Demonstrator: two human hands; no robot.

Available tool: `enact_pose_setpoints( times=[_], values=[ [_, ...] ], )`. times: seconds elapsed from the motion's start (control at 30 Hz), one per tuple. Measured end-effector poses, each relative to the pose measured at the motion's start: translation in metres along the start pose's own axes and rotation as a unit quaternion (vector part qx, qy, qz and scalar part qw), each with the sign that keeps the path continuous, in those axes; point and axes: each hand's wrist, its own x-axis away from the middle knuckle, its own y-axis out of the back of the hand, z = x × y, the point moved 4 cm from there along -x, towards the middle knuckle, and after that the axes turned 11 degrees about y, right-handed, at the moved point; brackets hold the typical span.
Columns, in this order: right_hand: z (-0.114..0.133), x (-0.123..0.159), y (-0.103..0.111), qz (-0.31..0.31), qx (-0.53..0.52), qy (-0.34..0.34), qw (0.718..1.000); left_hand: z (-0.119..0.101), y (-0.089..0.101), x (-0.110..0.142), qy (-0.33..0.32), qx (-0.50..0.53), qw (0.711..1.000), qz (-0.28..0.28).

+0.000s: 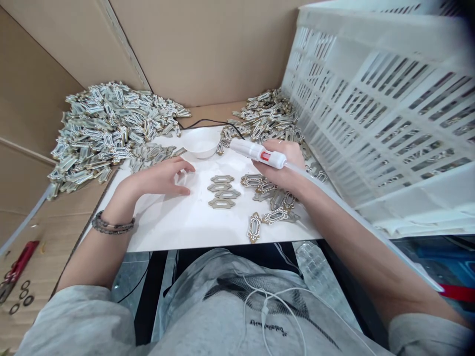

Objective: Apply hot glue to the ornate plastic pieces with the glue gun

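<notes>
My left hand (165, 179) hovers at the left of the white board (159, 227), thumb and fingers apart, with nothing in it. In my right hand (291, 153) is a white tube-shaped tool (247, 147) with a red part, and a clear hose (356, 215) runs from it along my forearm. Its working tip and most of my right fingers are hidden. A column of several plain-faced metal plates (221, 203) lies between my hands. Ornate plates with white line patterns (254, 226) lie loosely below my right hand. A white bowl (201, 143) stands behind the column.
A big heap of plates (107, 128) rises at the back left, a smaller heap (269, 116) at the back right. A white slatted crate (371, 113) fills the right side. Cardboard walls (222, 54) enclose the back. Red-handled cutters (20, 264) and several dark rings (24, 291) lie far left.
</notes>
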Motion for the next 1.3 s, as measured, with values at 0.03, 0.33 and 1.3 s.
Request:
enact_pose_setpoints(
  times=[0.03, 0.33, 1.3],
  values=[
    [0.0, 0.0, 0.0, 0.002, 0.0, -0.001, 1.0, 0.002, -0.002, 0.0, 0.005, 0.002, 1.0, 0.016],
    [-0.002, 0.0, -0.001, 0.016, 0.002, 0.001, 1.0, -0.02, -0.01, -0.007, -0.033, 0.033, 0.999, 0.007],
    [0.0, -0.001, 0.001, 0.01, 0.016, -0.003, 1.0, -0.031, -0.014, -0.012, 0.043, 0.263, 0.962, -0.065]
  ],
)
